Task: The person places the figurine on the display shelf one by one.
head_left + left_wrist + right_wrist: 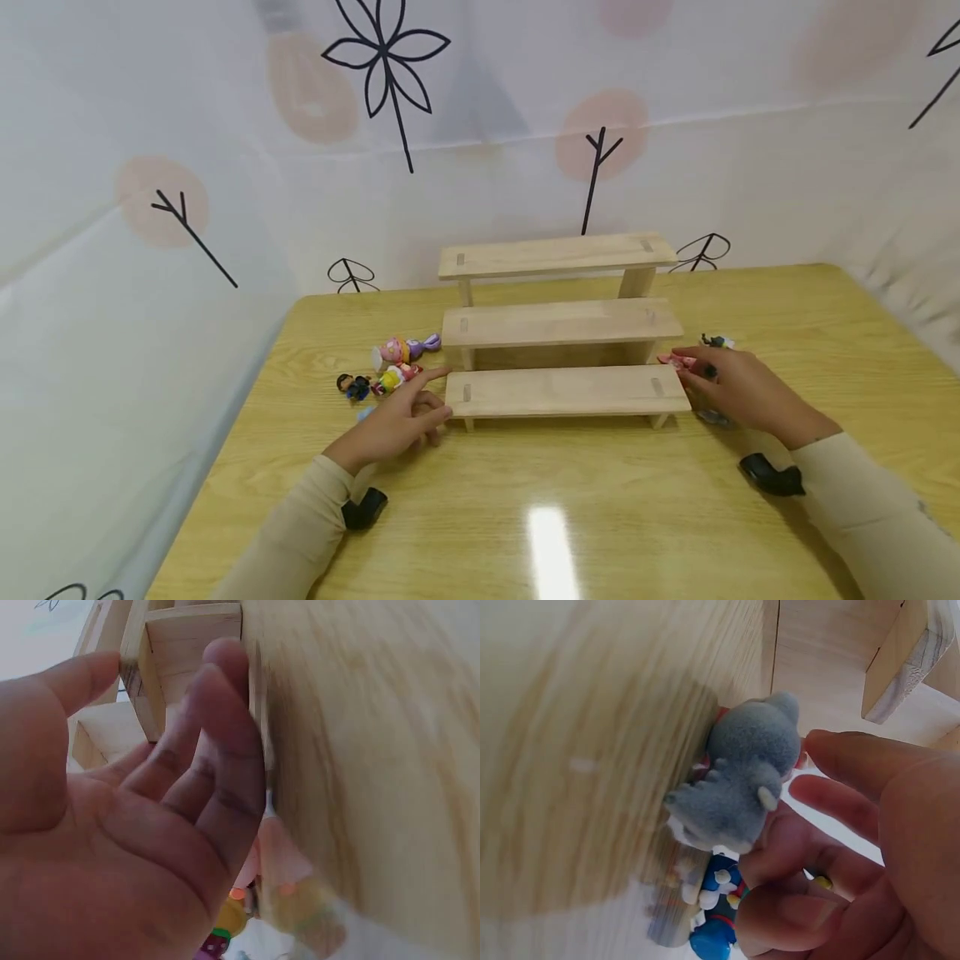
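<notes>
A three-tier wooden step shelf stands on the table. My left hand touches the left end of its lowest step, thumb at the front corner and index finger near the back corner; the other fingers are loosely bent. At the shelf's right end, my right hand pinches a small pink-red figurine, mostly hidden by the fingers. Beside that hand lies a fuzzy grey animal figurine, largely covering the pink-red one in the right wrist view. Beyond it is a blue figurine.
Left of the shelf lie several toys: a pink-and-purple figurine, a yellow-and-red one and a dark-haired one. A small dark figurine lies behind my right hand. Patterned white cloth hangs behind the table.
</notes>
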`<state>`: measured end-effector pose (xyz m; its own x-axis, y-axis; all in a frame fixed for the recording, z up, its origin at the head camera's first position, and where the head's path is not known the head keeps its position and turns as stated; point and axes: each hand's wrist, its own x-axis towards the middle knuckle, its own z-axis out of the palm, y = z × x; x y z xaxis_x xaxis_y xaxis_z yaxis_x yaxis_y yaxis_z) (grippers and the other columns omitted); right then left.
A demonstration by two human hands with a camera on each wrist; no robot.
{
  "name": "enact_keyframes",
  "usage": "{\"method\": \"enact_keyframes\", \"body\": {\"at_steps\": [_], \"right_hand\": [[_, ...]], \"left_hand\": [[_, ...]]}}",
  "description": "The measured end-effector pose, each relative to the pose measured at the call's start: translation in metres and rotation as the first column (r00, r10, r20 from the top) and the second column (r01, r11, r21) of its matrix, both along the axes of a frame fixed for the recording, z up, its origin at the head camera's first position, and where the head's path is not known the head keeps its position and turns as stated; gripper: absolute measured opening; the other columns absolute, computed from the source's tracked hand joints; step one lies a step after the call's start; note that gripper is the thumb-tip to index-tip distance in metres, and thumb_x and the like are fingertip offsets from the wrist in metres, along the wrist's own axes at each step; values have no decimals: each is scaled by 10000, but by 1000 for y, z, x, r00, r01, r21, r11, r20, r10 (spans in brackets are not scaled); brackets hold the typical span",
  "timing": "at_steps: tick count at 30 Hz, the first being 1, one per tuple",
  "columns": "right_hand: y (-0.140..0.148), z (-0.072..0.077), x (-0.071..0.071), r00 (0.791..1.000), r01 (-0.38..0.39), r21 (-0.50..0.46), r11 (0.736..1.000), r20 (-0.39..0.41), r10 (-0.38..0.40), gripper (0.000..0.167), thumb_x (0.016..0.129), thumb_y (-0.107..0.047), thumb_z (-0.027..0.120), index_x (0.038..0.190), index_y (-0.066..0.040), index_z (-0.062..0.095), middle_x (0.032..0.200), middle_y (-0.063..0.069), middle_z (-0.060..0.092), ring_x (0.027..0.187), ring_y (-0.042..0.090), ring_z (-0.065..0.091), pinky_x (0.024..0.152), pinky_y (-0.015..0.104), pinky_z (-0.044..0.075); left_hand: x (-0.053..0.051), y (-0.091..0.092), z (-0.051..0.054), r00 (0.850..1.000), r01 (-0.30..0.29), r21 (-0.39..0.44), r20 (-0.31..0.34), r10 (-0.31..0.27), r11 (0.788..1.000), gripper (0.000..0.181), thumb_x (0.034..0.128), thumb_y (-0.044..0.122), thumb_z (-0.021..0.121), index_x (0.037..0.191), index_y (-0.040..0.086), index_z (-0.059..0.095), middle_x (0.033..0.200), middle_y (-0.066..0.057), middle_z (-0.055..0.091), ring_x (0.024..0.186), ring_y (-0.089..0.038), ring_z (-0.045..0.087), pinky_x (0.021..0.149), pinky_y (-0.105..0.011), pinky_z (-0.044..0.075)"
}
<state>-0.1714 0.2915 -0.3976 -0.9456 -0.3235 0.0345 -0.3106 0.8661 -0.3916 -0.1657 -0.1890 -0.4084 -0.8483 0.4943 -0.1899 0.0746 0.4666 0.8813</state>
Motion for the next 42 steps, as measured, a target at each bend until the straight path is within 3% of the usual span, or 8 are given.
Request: {"method": "enact_keyframes", "body": {"at_steps": [6,13,22,29,38,42], "right_hand": [[-1,0,-2,999,-28,-16,999,29,29,378,1050,-215,541,1357,1,590,923,62,657,500,55,377,472,247,353],[-1,-4,-5,998,-40,-31,999,40,41,338,1032,-166,566,1331,-15,609,1053,128,671,529,54,408,486,250,376],[-4,0,-7,999,-12,-25,1000,33,13,280,999,-109,553,1246,-8,637,1040,144,695,501,76,401,498,254,371],[-5,-2,-6,999,-36,1,999,-8,36,233,994,-132,616,1181,2,650,970,80,723,805,145,660,643,326,515],[-3,-2,-5,999,-38,31,999,4,37,324,976,-105,615,1248,70,621,994,119,720,804,135,649,620,286,498],[-2,-2,-3,999,-51,56,997,-7,51,287,965,-95,620,1202,64,650,930,77,710,717,87,576,583,254,450]], "left_hand": [[-2,-4,1,997,10,52,73,-13,999,640,1041,308,559,1591,274,234,1161,-127,670,869,-242,716,641,-339,564],[-1,-7,1,995,7,66,97,-14,998,645,1043,300,555,1595,286,220,1187,-120,669,895,-242,712,663,-356,586],[-1,-10,1,996,6,73,92,-13,997,654,1037,334,558,1593,288,216,1201,-139,674,911,-249,710,684,-394,600],[-1,-9,2,995,8,66,98,-14,998,658,1034,342,563,1591,294,217,1199,-130,674,916,-248,709,693,-403,603],[-3,-5,1,994,9,75,112,-17,997,638,1040,312,557,1586,298,228,1200,-135,669,919,-241,709,692,-386,599],[-3,-4,0,994,10,75,109,-18,997,650,1036,321,562,1590,290,223,1196,-136,667,919,-242,710,693,-385,601]]}}
